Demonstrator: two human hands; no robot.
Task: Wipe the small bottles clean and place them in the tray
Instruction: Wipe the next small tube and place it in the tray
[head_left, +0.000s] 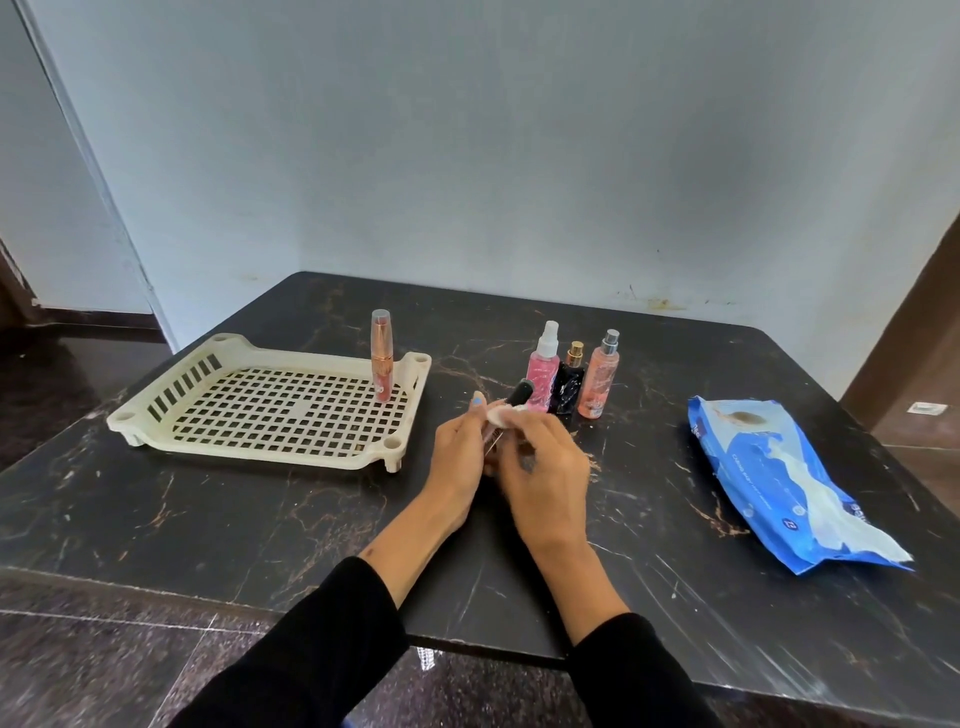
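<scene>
My left hand (460, 457) grips a small bottle with a black cap (520, 393), tilted toward the far right. My right hand (545, 470) presses a white wipe (500, 415) against that bottle's body. To the left lies a cream perforated tray (156, 410); one tall pink tube with a clear cap (382, 356) stands upright in its far right corner. Three more bottles stand just behind my hands: a pink spray bottle with a white top (544, 371), a small black bottle with a gold cap (570, 382) and a peach spray bottle with a silver top (597, 376).
A blue pack of wet wipes (769, 478) lies on the right of the dark marbled table (260, 519), a wipe sticking out of its opening. A grey wall runs behind the table. The near table edge crosses under my forearms.
</scene>
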